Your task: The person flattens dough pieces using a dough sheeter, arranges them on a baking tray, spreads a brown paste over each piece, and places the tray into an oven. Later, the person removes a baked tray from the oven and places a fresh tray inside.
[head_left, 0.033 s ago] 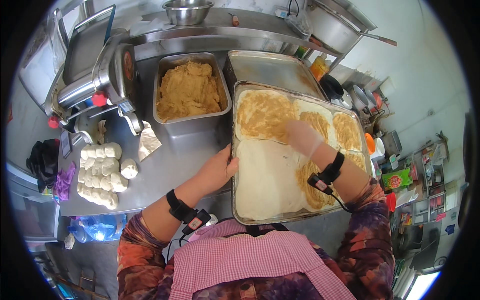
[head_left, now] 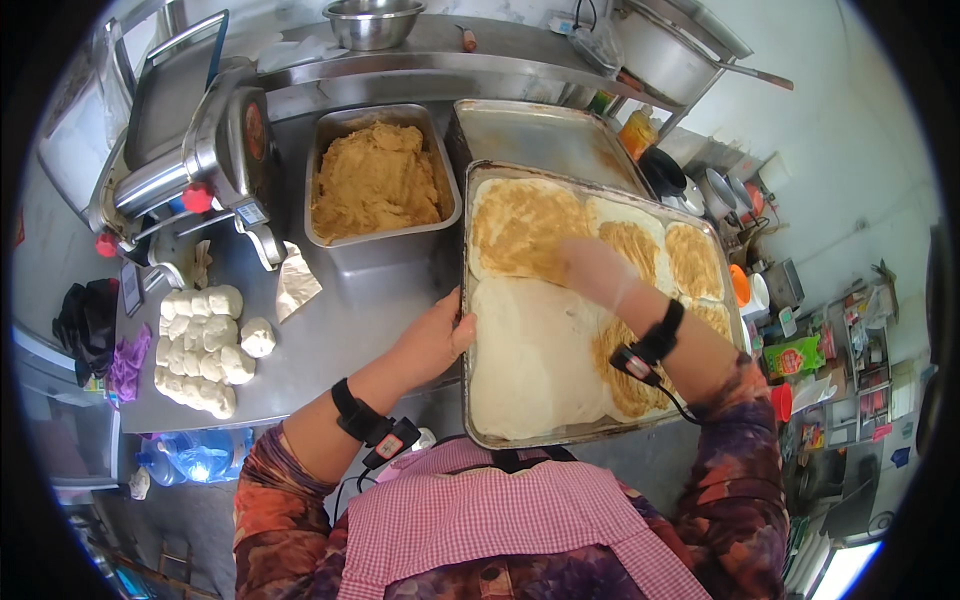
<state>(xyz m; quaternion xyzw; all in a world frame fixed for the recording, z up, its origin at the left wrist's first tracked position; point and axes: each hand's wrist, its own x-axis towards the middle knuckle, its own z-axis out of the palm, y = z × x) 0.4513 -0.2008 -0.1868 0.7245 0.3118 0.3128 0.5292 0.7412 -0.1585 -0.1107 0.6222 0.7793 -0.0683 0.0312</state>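
Observation:
My left hand (head_left: 440,335) is closed on the left edge of a metal baking tray (head_left: 465,375), held at a slant to the counter. The tray carries flat dough sheets: a plain pale one (head_left: 530,355) at lower left and several others smeared with brown paste. My right hand (head_left: 600,275), in a clear glove, is over the right part of the upper-left sheet (head_left: 520,220); its fingers are smeared by motion. A deep steel pan (head_left: 375,185) of brown paste sits behind my left hand. A second tray (head_left: 530,125) lies beyond the first.
A steel roller machine (head_left: 200,170) occupies the back left, with several white dough balls (head_left: 195,350) before it on the counter (head_left: 300,370). A shelf (head_left: 480,45) bears a steel bowl (head_left: 370,25) and a large pot (head_left: 665,65). Pans (head_left: 720,200) stand at the right.
My right hand has shifted slightly left over the upper-left dough sheet. My left hand and the tray stay in about the same place.

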